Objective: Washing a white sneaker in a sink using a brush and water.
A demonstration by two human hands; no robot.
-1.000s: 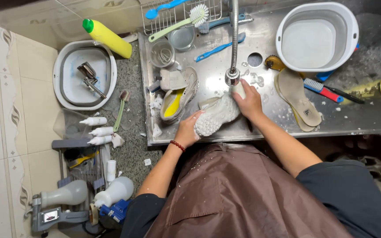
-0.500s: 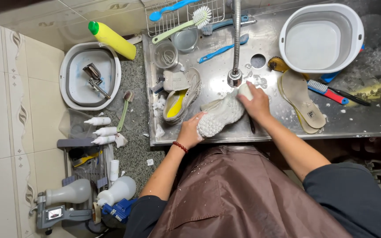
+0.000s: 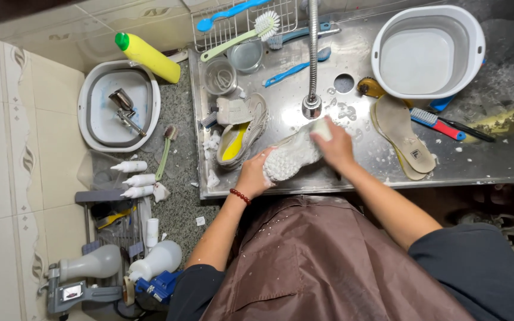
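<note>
Brown apron (image 3: 322, 267), red bead bracelet (image 3: 240, 196)

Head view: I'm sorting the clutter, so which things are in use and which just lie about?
In use: white shoe, left hand, right hand.
Lying about: second shoe, insoles, white basin, yellow bottle.
</note>
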